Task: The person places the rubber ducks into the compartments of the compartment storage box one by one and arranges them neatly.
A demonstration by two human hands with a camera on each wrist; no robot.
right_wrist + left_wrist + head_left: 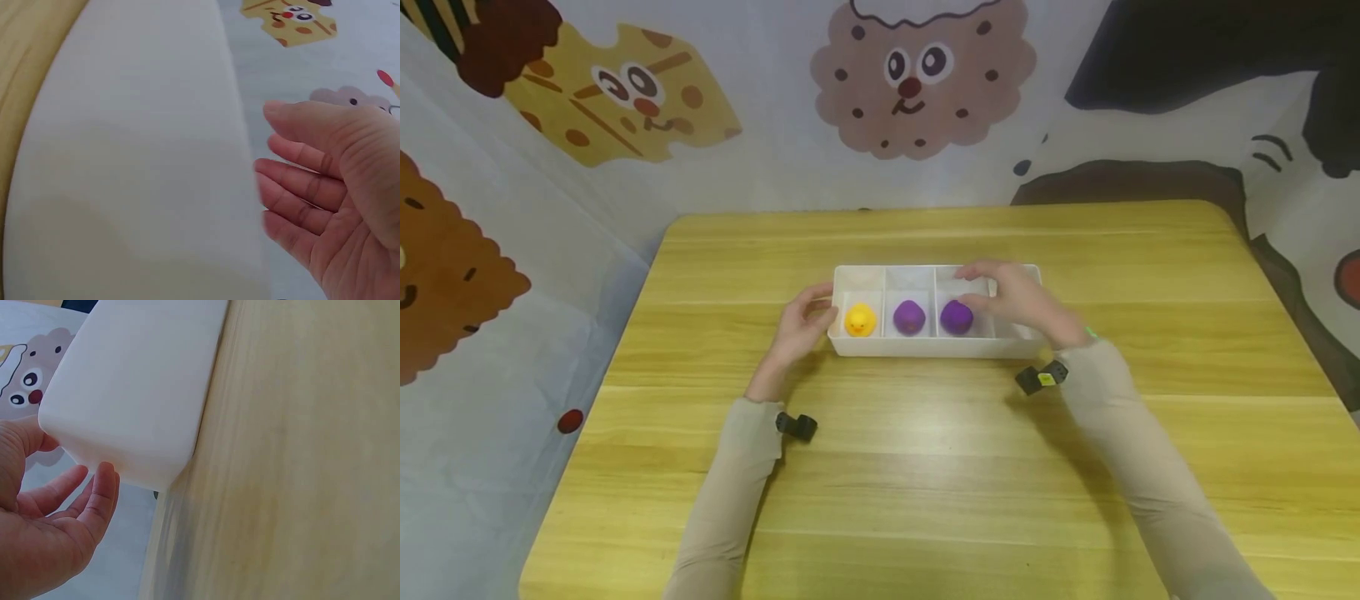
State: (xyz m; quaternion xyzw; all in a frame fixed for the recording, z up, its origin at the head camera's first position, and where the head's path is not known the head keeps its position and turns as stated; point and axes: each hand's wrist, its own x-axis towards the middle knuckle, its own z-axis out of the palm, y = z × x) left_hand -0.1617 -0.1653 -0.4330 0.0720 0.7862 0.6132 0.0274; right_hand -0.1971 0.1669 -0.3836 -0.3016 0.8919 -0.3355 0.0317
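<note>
A long white divided box [883, 347] lies crosswise on the table. In its leftmost compartment sits a yellow rubber duck [860, 320]. The second holds a purple toy [909, 317] of similar size, and the third another purple toy [957, 317]. My left hand [802, 325] touches the box's left end with loosely bent fingers; the left wrist view shows fingertips against the white wall [134, 394]. Over the right part of the box is my right hand [1018, 297], thumb and fingers apart, near the third compartment's toy. It partly hides the rightmost compartment. In the right wrist view nothing lies between its fingers [300, 181].
The box rests on a light wood-grain table [910, 467] with rounded far corners. Behind and to the left hangs a pale cloth [760, 183] printed with cartoon biscuits and cheese. A small black camera sits on each wrist.
</note>
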